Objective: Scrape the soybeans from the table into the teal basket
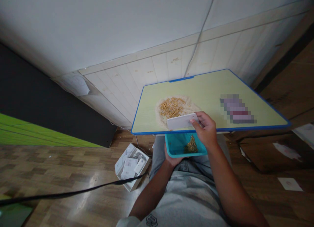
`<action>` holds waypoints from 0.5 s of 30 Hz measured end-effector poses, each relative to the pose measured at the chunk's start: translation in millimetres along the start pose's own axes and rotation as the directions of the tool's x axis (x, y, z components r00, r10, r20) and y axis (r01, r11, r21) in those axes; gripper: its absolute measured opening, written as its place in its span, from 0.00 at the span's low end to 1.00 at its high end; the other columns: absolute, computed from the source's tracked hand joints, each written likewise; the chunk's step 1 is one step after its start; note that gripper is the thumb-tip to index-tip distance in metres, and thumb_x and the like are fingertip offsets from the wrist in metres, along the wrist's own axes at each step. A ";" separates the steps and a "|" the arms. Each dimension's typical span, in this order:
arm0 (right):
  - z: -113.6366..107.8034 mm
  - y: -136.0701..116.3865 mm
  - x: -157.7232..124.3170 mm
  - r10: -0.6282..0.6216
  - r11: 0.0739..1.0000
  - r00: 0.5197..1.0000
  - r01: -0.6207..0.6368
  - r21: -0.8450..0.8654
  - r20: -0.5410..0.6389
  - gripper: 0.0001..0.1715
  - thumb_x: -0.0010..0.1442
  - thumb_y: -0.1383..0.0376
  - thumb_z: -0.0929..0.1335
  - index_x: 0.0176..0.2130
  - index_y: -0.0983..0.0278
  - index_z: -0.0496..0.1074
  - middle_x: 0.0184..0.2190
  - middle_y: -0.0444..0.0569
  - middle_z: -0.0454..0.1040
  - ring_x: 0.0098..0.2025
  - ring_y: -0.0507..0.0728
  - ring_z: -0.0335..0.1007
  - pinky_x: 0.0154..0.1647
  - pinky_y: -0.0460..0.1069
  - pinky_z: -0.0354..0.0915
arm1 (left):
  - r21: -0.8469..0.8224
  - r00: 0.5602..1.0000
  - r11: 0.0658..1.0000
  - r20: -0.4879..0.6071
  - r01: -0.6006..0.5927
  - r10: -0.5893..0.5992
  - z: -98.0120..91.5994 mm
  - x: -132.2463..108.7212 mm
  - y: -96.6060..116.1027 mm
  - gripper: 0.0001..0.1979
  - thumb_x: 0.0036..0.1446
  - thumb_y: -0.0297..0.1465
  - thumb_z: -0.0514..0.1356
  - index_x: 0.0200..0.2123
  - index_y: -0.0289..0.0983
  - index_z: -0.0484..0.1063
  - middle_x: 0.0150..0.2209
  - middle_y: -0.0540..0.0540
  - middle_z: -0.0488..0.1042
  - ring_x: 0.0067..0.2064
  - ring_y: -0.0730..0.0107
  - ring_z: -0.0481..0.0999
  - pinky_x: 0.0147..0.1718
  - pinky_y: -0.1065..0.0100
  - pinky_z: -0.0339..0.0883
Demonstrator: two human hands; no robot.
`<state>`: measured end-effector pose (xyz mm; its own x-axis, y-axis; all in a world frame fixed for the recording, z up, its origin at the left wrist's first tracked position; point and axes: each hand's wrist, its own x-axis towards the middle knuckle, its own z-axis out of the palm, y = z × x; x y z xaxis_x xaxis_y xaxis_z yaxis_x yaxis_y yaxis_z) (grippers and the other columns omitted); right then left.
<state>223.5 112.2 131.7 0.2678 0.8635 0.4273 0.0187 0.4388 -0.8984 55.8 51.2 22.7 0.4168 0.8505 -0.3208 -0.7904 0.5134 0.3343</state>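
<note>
My right hand (205, 127) grips a flat white scraper (182, 121) by its right end, thumb on the near face. The scraper stands on edge over the near side of a heap of soybeans (171, 106). Pale rice-like grains (191, 104) lie under and around the beans on the tabletop. Below the table's front edge, my left hand (173, 160) supports a turquoise plastic bin (175, 152) from its left and underneath; part of the hand is hidden by it. More soybeans (192, 144) lie in the right part of the bin.
The small yellow-green table (206, 86) has a blue rim and stands against the wall. A blurred-out item (236, 109) lies on its right. On the floor are a white box (132, 166) with papers and cables, and a brown carton (270, 152). A black strap (73, 192) crosses the lower left.
</note>
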 end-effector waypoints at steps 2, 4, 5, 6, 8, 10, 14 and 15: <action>0.4 0.3 0.0 -0.003 1.000 1.000 0.003 0.005 0.003 0.16 0.63 0.50 0.79 0.41 0.58 0.79 0.32 0.44 0.83 0.35 0.59 0.80 0.37 0.51 0.74 | -0.005 1.000 1.000 0.004 0.007 -0.007 -6.1 0.8 -0.8 0.36 0.75 0.55 0.49 0.65 0.40 0.83 0.76 0.35 0.76 0.84 0.40 0.62 0.83 0.38 0.46; 0.5 0.6 0.1 -0.002 1.000 1.000 0.002 0.011 0.009 0.15 0.64 0.51 0.79 0.41 0.58 0.79 0.33 0.44 0.83 0.35 0.59 0.80 0.37 0.51 0.74 | -0.008 1.000 1.000 0.003 0.010 -0.010 -6.4 1.1 -0.9 0.37 0.76 0.55 0.47 0.64 0.38 0.84 0.74 0.33 0.78 0.83 0.39 0.63 0.83 0.38 0.46; 0.3 0.7 0.2 -0.003 1.000 1.000 0.002 0.012 0.011 0.15 0.64 0.52 0.79 0.41 0.58 0.79 0.33 0.44 0.83 0.36 0.59 0.81 0.38 0.51 0.74 | -0.008 1.000 1.000 0.002 0.010 -0.010 -4.6 1.2 -0.6 0.38 0.76 0.56 0.47 0.65 0.38 0.84 0.74 0.33 0.78 0.83 0.39 0.64 0.83 0.37 0.46; 0.0 0.9 0.3 -0.004 1.000 1.000 0.004 0.014 0.012 0.15 0.64 0.52 0.79 0.41 0.58 0.79 0.33 0.44 0.83 0.36 0.59 0.81 0.38 0.51 0.75 | -0.008 1.000 1.000 0.000 0.011 -0.011 -2.0 1.2 -0.2 0.38 0.76 0.56 0.47 0.66 0.39 0.84 0.75 0.34 0.77 0.83 0.39 0.64 0.84 0.36 0.45; -0.5 1.2 0.7 -0.008 1.000 1.000 0.008 0.020 0.011 0.14 0.64 0.52 0.79 0.41 0.58 0.79 0.33 0.44 0.83 0.36 0.59 0.81 0.39 0.51 0.74 | -0.006 1.000 1.000 -0.011 0.009 -0.009 4.0 0.8 1.0 0.37 0.76 0.55 0.47 0.68 0.40 0.83 0.78 0.37 0.74 0.83 0.40 0.64 0.84 0.35 0.44; -0.9 1.3 1.1 -0.011 1.000 1.000 0.011 0.028 0.009 0.14 0.64 0.53 0.79 0.41 0.58 0.79 0.33 0.44 0.83 0.36 0.59 0.81 0.39 0.50 0.74 | -0.003 1.000 1.000 -0.025 0.005 -0.005 9.1 0.1 2.1 0.37 0.77 0.54 0.47 0.68 0.41 0.83 0.78 0.39 0.73 0.82 0.40 0.65 0.85 0.35 0.43; -0.4 0.6 1.4 -0.015 0.999 1.000 0.015 0.032 0.009 0.16 0.64 0.51 0.80 0.41 0.58 0.80 0.33 0.44 0.83 0.36 0.59 0.81 0.38 0.50 0.74 | -0.012 0.998 1.000 -0.059 0.001 -0.002 16.4 -2.0 3.7 0.39 0.78 0.54 0.44 0.70 0.39 0.82 0.77 0.39 0.75 0.80 0.39 0.69 0.84 0.34 0.49; -0.1 0.3 1.4 -0.017 0.999 1.000 0.017 0.031 0.012 0.16 0.64 0.50 0.80 0.41 0.58 0.80 0.33 0.44 0.83 0.36 0.59 0.81 0.38 0.50 0.74 | -0.020 0.998 1.000 -0.066 0.000 -0.001 18.3 -2.6 3.9 0.39 0.78 0.54 0.44 0.70 0.39 0.81 0.77 0.39 0.74 0.80 0.40 0.69 0.83 0.35 0.51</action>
<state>224.0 113.4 132.0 0.2556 0.8589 0.4438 -0.0066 0.4606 -0.8876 59.8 53.1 41.0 0.3874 0.8405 -0.3789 -0.7990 0.5111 0.3168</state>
